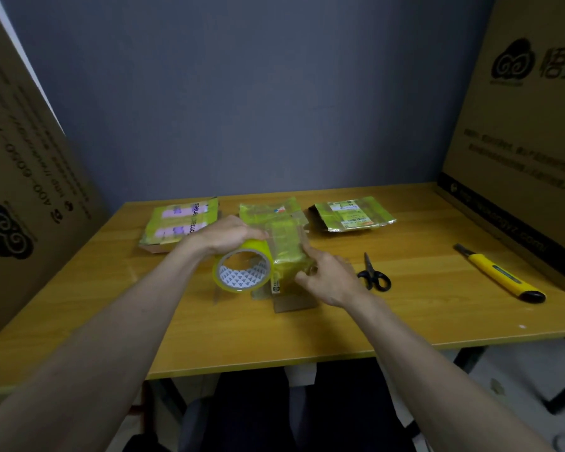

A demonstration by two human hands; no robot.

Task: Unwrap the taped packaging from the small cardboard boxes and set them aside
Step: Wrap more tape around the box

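Centrally, taped box on wooden table | right hand fingers curled against its right side | left hand clamped over tape roll, touching box | scissors just right

Yellow tape roll has a white core with grey triangles; right of it, black scissors and yellow-black knife.
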